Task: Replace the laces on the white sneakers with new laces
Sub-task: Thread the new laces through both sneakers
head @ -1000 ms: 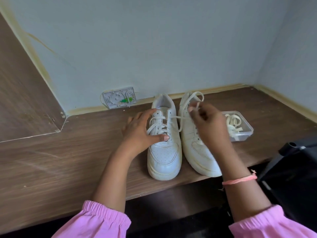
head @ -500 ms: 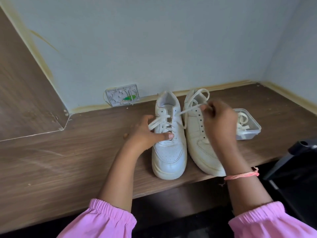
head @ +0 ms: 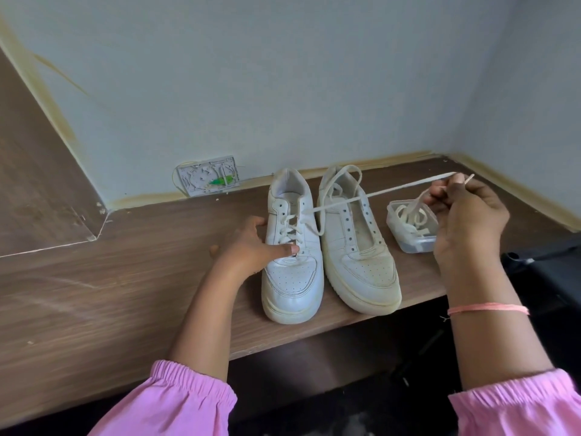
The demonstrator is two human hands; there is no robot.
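Two white sneakers stand side by side on the wooden shelf (head: 125, 294), toes toward me. The left sneaker (head: 292, 247) is partly laced. My left hand (head: 251, 247) grips its left side, thumb pressed on the lower lacing. My right hand (head: 465, 215) pinches a white lace (head: 377, 192) that runs taut from the left sneaker's upper eyelets across to the right. The right sneaker (head: 358, 247) has bare eyelets, with a loose lace loop (head: 341, 180) lying over its collar. A clear plastic container (head: 408, 237) with coiled laces sits just behind my right hand.
A wall (head: 283, 73) runs close behind the shoes, with a broken white socket plate (head: 207, 179) at its foot. A second wall closes the right corner. A dark chair part (head: 547, 262) stands at the right beyond the shelf's front edge. A brown panel rises at the left.
My right hand has drawn the lace out to the right, from above the right sneaker to above the container, and the lace is now stretched straight. My left hand stays on the left sneaker.
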